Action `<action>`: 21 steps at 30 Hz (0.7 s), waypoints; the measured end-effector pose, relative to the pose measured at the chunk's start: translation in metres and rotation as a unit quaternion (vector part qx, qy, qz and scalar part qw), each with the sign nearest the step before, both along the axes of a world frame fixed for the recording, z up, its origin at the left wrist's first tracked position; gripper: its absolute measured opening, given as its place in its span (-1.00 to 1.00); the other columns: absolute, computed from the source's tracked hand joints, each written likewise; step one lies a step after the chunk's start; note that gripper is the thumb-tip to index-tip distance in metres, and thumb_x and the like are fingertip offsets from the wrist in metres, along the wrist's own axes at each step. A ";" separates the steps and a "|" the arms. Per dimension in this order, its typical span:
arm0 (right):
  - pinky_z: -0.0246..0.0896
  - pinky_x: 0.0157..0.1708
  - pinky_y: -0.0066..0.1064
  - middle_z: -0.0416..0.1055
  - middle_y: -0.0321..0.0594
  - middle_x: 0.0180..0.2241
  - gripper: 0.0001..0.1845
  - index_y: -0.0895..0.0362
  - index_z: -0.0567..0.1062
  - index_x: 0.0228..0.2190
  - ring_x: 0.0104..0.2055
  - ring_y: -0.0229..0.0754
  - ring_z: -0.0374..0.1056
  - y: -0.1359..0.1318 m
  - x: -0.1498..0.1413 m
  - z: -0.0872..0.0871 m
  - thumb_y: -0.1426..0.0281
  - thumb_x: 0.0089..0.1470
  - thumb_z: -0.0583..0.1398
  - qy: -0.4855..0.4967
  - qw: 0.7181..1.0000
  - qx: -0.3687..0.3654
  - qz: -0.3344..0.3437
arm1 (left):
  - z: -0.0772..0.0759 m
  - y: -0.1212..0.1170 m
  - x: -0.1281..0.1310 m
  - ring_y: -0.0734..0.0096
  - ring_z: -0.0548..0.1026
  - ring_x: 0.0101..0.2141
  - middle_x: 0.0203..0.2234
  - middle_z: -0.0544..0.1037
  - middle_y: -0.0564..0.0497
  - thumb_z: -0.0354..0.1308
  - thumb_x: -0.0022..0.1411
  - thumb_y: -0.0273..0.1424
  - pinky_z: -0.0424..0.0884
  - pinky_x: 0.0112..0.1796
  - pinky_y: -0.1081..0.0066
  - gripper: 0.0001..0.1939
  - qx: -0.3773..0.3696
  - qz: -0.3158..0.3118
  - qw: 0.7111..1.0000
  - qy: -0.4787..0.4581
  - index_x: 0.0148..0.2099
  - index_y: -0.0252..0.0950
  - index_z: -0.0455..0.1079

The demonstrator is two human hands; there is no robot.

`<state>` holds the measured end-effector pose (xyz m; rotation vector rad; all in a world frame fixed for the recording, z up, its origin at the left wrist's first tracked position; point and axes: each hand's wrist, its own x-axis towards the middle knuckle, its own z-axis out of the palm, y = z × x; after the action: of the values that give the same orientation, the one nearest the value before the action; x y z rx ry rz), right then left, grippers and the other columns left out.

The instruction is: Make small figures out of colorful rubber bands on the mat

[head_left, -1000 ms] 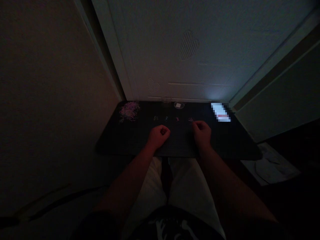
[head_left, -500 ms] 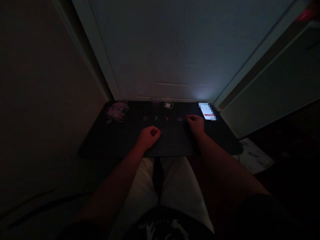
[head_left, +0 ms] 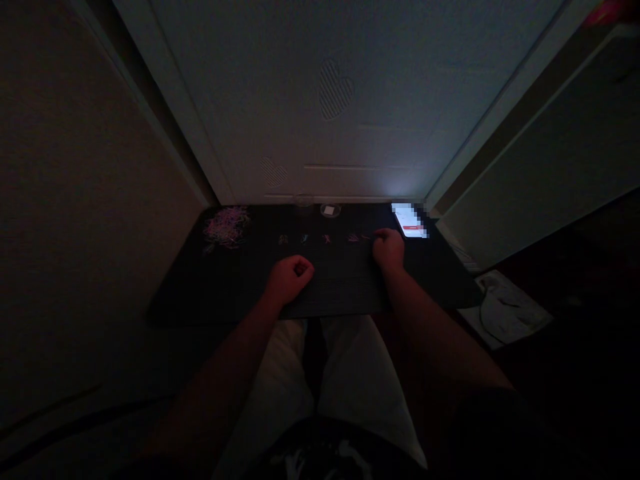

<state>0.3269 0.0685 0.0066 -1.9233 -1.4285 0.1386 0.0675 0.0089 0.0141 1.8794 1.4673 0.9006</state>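
Note:
On the dark table (head_left: 340, 287) lies a heap of thin pinkish and pale pieces (head_left: 227, 227) that look like paper clips. Small groups of the same pieces form a row: a pale group (head_left: 283, 239), a bluish one (head_left: 304, 238), a reddish one (head_left: 327, 239) and a pinkish one (head_left: 353, 237). My right hand (head_left: 389, 249) is closed in a pinch at the row's right end, its fingertips at a single paper clip (head_left: 366, 237). My left hand (head_left: 291, 277) rests curled near the front, thumb against fingers; whatever it holds is hidden.
A lit phone (head_left: 409, 220) lies at the back right. Along the back edge are a clear round dish (head_left: 337, 212) with a white square and another clear container (head_left: 304, 200). A white door (head_left: 280, 100) with heart patterns stands behind the table. The light is dim.
The view has shifted slightly, moving the scene left. A paper clip now shows between the pinkish group and my right fingertips. My left hand keeps its curled pose.

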 end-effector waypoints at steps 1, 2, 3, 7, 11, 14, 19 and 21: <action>0.16 -0.15 -0.30 0.39 -0.04 -0.27 -0.64 0.23 0.53 -0.29 -0.20 -0.10 0.30 0.000 -0.001 0.000 0.51 -0.06 0.00 -0.005 1.000 -0.006 -0.002 | 0.000 0.000 0.000 0.49 0.41 -0.50 -0.51 0.49 0.04 0.10 0.05 -0.30 0.30 -0.46 0.49 -0.82 0.000 -0.001 1.000 0.001 -0.36 -0.30 0.42; 0.16 -0.16 -0.29 0.39 -0.04 -0.27 -0.66 0.23 0.53 -0.30 -0.22 -0.09 0.30 0.000 -0.002 0.000 0.50 -0.06 0.01 -0.014 1.000 -0.013 -0.001 | -0.001 0.000 0.000 0.49 0.41 -0.50 -0.52 0.49 0.04 0.09 0.05 -0.30 0.30 -0.46 0.49 -0.82 0.000 -0.001 1.000 0.002 -0.36 -0.30 0.42; 0.17 -0.18 -0.29 0.39 -0.04 -0.28 -0.68 0.23 0.53 -0.31 -0.23 -0.09 0.30 0.001 -0.003 0.000 0.47 -0.06 0.04 -0.027 0.999 -0.021 0.003 | -0.001 0.000 0.000 0.49 0.41 -0.50 -0.52 0.49 0.04 0.09 0.05 -0.29 0.30 -0.46 0.49 -0.81 0.001 -0.001 1.000 0.002 -0.36 -0.30 0.42; 0.17 -0.26 -0.30 0.40 -0.07 -0.29 -0.74 0.18 0.55 -0.36 -0.29 -0.11 0.31 0.001 -0.006 -0.002 0.37 -0.07 0.12 -0.068 0.996 -0.047 0.027 | -0.002 0.001 0.000 0.48 0.42 -0.49 -0.52 0.49 0.04 0.09 0.06 -0.29 0.31 -0.45 0.49 -0.81 0.004 0.000 1.000 0.001 -0.36 -0.30 0.42; 0.16 -0.28 -0.32 0.40 -0.13 -0.35 -0.77 0.14 0.54 -0.41 -0.31 -0.14 0.29 0.002 -0.007 -0.003 0.32 -0.03 0.12 -0.075 0.995 -0.045 0.056 | -0.002 0.001 0.000 0.49 0.41 -0.49 -0.51 0.49 0.04 0.09 0.05 -0.29 0.31 -0.45 0.49 -0.81 -0.002 0.000 1.000 0.005 -0.36 -0.30 0.42; 0.15 -0.28 -0.31 0.40 -0.12 -0.37 -0.77 0.15 0.53 -0.43 -0.32 -0.13 0.28 0.003 -0.008 -0.003 0.28 -0.03 0.13 -0.078 0.994 -0.038 0.065 | 0.000 0.001 0.001 0.49 0.41 -0.49 -0.51 0.50 0.04 0.09 0.05 -0.29 0.31 -0.44 0.48 -0.81 0.000 -0.003 1.000 0.013 -0.36 -0.30 0.42; 0.13 -0.22 -0.24 0.38 -0.04 -0.34 -0.68 0.19 0.54 -0.40 -0.27 -0.07 0.25 0.002 -0.012 -0.001 0.23 0.02 0.09 -0.095 0.993 -0.030 0.070 | 0.001 0.000 0.001 0.48 0.41 -0.50 -0.51 0.50 0.04 0.09 0.05 -0.29 0.31 -0.45 0.48 -0.82 0.002 -0.004 1.000 0.011 -0.37 -0.29 0.42; 0.12 -0.19 -0.20 0.37 -0.03 -0.31 -0.63 0.19 0.54 -0.37 -0.21 -0.03 0.23 0.001 -0.014 0.000 0.15 -0.02 0.12 -0.103 0.992 -0.026 0.071 | 0.001 0.000 0.001 0.49 0.41 -0.51 -0.52 0.49 0.05 0.09 0.05 -0.30 0.30 -0.46 0.48 -0.83 0.004 -0.002 1.000 0.010 -0.38 -0.29 0.42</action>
<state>0.3128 0.0695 0.0067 -1.9220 -1.7146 0.0458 0.0688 0.0086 0.0152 1.9011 1.4726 0.8897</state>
